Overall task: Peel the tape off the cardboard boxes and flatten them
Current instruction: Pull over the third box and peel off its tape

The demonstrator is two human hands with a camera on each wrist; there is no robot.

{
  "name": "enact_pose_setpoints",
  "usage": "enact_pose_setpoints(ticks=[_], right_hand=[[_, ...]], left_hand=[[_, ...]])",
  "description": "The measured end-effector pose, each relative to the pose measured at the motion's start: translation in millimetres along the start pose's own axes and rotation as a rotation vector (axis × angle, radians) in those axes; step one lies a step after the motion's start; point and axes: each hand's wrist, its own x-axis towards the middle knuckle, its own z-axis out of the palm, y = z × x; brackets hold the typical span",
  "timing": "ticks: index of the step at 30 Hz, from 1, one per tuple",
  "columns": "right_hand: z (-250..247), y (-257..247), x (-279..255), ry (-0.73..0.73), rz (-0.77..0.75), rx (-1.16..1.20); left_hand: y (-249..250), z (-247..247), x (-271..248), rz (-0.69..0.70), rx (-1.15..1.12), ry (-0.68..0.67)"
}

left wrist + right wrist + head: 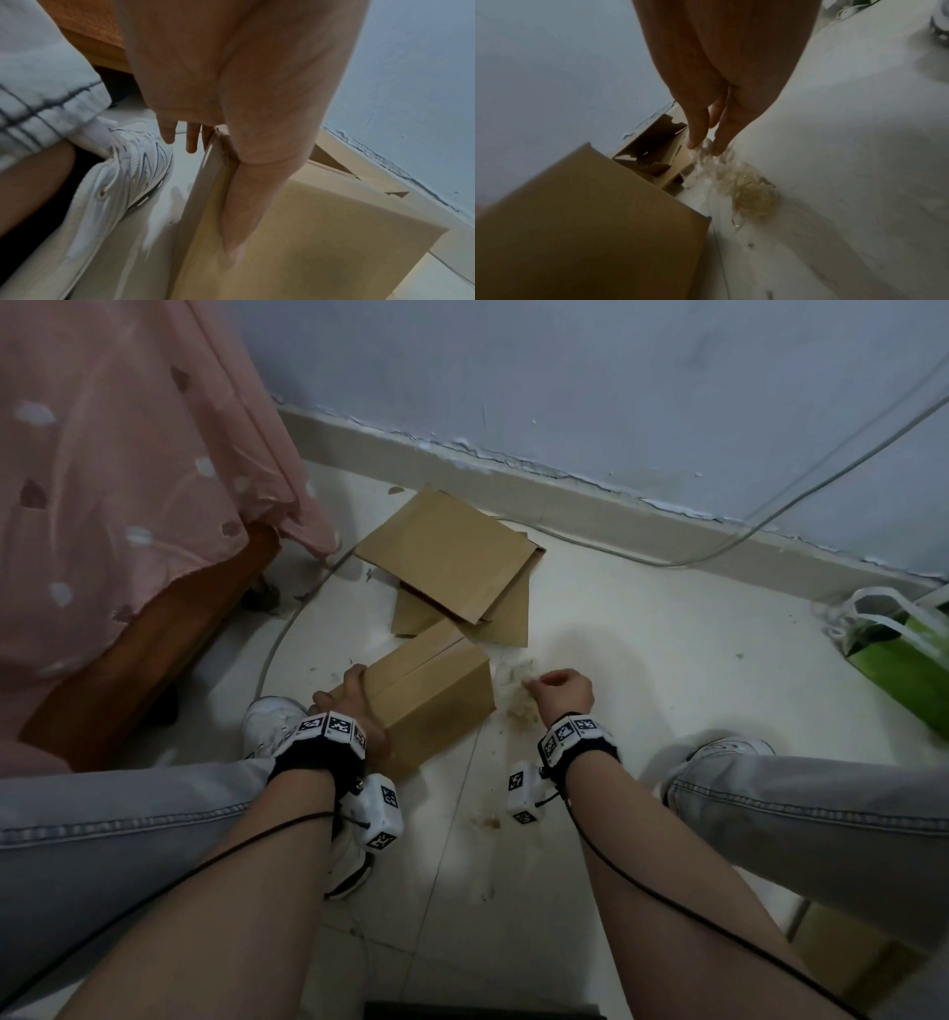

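Observation:
A closed brown cardboard box (436, 695) stands on the pale floor between my feet. My left hand (344, 693) grips its left end, the thumb (239, 213) lying on the near face and the fingers (191, 142) on the far side of the edge. Right of the box, my right hand (534, 683) pinches a crumpled strip of clear tape (707, 151) just above a pile of peeled tape (749, 192) on the floor. Flattened cardboard boxes (452, 552) lie stacked behind the box, near the wall.
A wooden piece of furniture under a pink cloth (102, 505) fills the left. A green bag (904, 649) sits at the right by the wall. A grey cable (770, 516) runs along the skirting. My white shoes (272, 721) flank the box; another cardboard box (842, 952) is at bottom right.

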Motion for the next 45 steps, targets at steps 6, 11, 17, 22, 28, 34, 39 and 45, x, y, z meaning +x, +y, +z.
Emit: enact_pose_setpoints(ticks=[6, 11, 17, 22, 28, 34, 39, 45], right_hand=[[6, 4, 20, -0.060, -0.009, -0.295], [20, 3, 27, -0.102, -0.067, -0.485], [16, -6, 31, -0.366, 0.080, -0.401], [-1, -2, 39, -0.220, -0.076, -0.540], [-4, 16, 42, -0.116, -0.110, -0.724], [15, 16, 34, -0.071, -0.188, -0.736], [19, 11, 30, -0.090, -0.160, -0.937], [23, -1, 32, -0.247, -0.147, -0.732]], left_hand=[[2, 0, 4, 0.012, -0.008, 0.010], [6, -2, 3, 0.022, -0.005, 0.025], [8, -4, -2, 0.011, 0.003, 0.014], [7, -2, -5, 0.013, -0.032, 0.028], [8, -1, -6, 0.006, -0.043, 0.022], [9, -1, -4, 0.006, -0.057, 0.023], [9, -1, -4, 0.002, -0.053, 0.020], [12, 3, -2, -0.012, -0.058, 0.031]])
